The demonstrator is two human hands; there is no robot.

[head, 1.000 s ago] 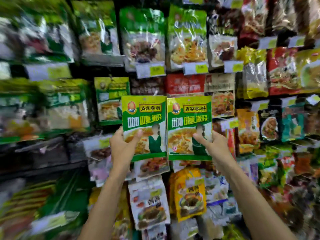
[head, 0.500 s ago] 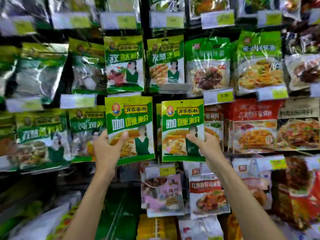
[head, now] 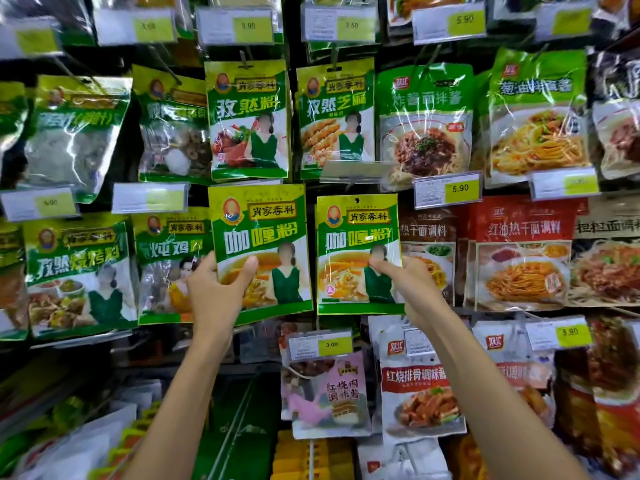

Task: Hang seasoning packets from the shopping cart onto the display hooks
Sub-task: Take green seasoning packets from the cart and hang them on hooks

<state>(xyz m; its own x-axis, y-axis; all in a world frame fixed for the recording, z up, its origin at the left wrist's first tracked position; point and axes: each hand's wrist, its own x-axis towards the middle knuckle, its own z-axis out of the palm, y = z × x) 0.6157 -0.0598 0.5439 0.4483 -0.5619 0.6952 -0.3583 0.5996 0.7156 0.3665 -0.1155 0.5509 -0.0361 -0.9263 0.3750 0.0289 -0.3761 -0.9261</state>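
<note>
Seasoning packets: two matching green-and-yellow pouches, one in each hand, held upright side by side against the hanging display with a narrow gap between them.
Left hand: clamped on the left packet; the thumb lies across the printed front near the lower left corner and the other fingers are hidden behind. The pouch rises toward 1 o'clock from the palm.
Right hand: pinching the right packet at its right edge, thumb pointing to 9 o'clock over the front and fingers behind. The pouch sits at 10 o'clock from the palm.
Left packet tilt: leaning slightly, its top toward 11 o'clock.
Right packet top: a small dark hang hole shows at 12 o'clock on it.
Hanging green pouches: at 12 o'clock above both held packets, each on a hook.
Yellow price tag: at 2 o'clock from the right packet, reading 6.90.
Green neighbour pouch: at 9 o'clock from the left hand, partly behind the left packet.
Red noodle-sauce packet: at 3 o'clock from the right hand.
Pink pouch: at 6 o'clock below the right packet, between the forearms, under a 3.00 tag.
</note>
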